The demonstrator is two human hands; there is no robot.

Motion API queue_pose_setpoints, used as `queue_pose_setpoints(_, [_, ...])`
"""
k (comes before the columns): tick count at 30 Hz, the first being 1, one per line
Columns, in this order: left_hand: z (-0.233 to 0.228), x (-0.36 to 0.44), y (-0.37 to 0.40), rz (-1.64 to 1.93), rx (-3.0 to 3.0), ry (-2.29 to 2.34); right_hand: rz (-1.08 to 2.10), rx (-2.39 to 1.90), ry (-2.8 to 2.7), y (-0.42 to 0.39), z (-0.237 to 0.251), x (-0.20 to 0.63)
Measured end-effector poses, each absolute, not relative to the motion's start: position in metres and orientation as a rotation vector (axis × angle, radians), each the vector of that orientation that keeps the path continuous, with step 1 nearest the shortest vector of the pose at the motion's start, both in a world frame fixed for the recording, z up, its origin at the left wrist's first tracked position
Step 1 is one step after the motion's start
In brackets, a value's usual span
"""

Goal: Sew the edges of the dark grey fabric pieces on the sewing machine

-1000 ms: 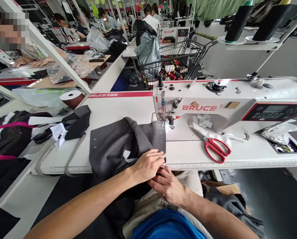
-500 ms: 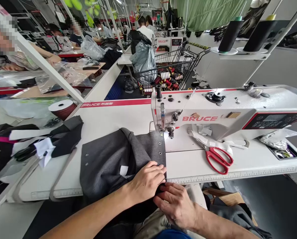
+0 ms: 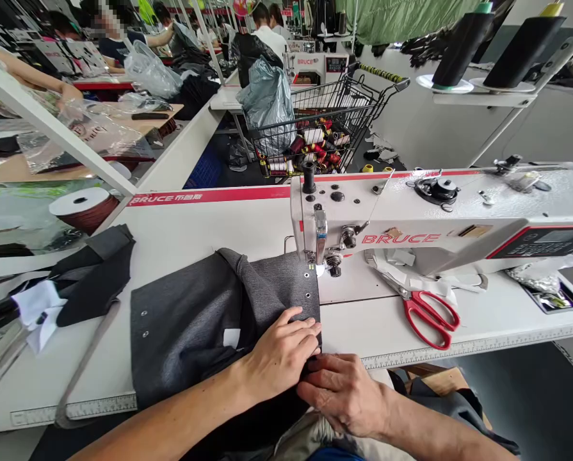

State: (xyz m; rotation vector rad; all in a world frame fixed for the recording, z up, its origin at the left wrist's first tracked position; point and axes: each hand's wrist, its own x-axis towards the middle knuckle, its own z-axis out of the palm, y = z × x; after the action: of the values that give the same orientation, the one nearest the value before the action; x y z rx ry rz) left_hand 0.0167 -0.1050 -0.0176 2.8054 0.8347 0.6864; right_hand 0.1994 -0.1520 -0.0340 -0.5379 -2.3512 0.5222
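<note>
A dark grey fabric piece (image 3: 180,320) with small metal eyelets lies folded on the sewing table, its right edge running under the needle area of the white sewing machine (image 3: 411,211). On that edge rests my left hand (image 3: 283,346), its fingers bent over the cloth and gripping it near the table's front. Just below and to the right, my right hand (image 3: 346,390) is closed on the same edge, pinching it at the table's front; its fingertips are partly hidden. A small white patch (image 3: 231,337) shows on the fabric. Red-handled scissors (image 3: 430,317) lie right of the hands.
Dark fabric scraps (image 3: 98,275) lie at the left, near a spool of dark red cord (image 3: 87,211). Black thread cones (image 3: 463,51) stand at upper right. A wire cart (image 3: 334,115) with thread spools stands behind the machine. Other people sit at machines at upper left.
The view has shifted slightly, with the machine and scissors now further right in it. My hands keep nearly the same hold on the fabric edge.
</note>
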Motion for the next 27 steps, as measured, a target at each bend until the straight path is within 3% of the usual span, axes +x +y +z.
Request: queue_pose_setpoints(27, [-0.018,0.014,-0.038,0.613,2.89,0.786,0.587,-0.744,-2.38,-0.112,-0.035,0.198])
